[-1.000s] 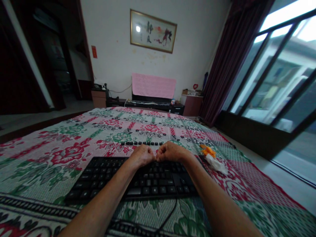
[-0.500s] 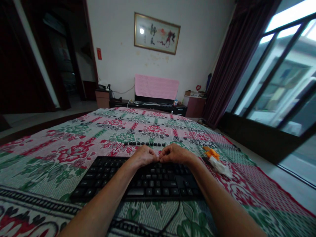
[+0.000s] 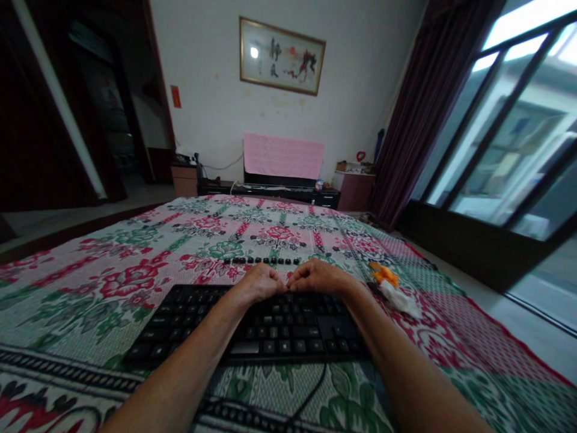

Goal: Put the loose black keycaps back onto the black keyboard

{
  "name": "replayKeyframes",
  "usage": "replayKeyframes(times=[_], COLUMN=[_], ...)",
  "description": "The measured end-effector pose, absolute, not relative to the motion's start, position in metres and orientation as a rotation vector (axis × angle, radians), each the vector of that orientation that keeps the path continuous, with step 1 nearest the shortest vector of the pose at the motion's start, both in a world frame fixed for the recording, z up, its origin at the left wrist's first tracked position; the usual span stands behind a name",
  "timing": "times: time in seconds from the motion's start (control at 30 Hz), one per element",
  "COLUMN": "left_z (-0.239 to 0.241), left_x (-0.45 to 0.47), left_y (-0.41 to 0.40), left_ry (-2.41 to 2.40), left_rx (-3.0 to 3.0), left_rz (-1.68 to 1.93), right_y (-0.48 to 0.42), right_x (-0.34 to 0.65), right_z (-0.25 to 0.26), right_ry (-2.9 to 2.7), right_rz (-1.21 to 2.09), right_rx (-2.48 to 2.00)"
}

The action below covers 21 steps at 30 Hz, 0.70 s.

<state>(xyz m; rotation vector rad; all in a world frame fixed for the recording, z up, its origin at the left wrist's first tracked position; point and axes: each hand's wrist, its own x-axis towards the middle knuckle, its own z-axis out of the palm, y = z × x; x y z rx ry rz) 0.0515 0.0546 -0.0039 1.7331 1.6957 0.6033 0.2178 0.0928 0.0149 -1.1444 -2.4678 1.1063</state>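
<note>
A black keyboard (image 3: 288,331) lies on the patterned bedspread (image 3: 135,240), its cable (image 3: 311,394) trailing toward me. Over its far edge, around the middle, my left hand (image 3: 261,281) and my right hand (image 3: 320,278) meet with fingertips almost touching. Both are closed in a pinch. Whatever sits between the fingers is too small and hidden to make out. Just beyond the hands, several loose black keycaps (image 3: 264,261) stand in a straight row on the cloth. My forearms cover parts of the keyboard's left and right.
Right of the keyboard lie a crumpled orange cloth (image 3: 385,276) and a crumpled white cloth (image 3: 401,300). Past the bed's far end stands a low black cabinet (image 3: 288,193) beneath a pink cover (image 3: 283,156). A dark curtain (image 3: 419,102) and glass door are at the right.
The view has shifted slightly. Both hands stay pinched together at the keyboard's far edge, with only small finger movement. The keycap row looks the same.
</note>
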Motion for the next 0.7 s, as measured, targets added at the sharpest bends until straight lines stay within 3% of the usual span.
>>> replayKeyframes(times=[0.47,0.7], left_z=[0.006,0.001], left_x=[0.04,0.04], left_y=[0.053,0.053], left_ry=[1.69,1.633], left_rx=[1.786,1.734], left_rz=[0.607,0.564], right_y=[0.084,0.081], right_x=[0.214,0.215], right_z=[0.023,0.027], right_ry=[-2.64,-2.698], right_rz=[0.856,0.886], right_rx=[-1.091,-1.131])
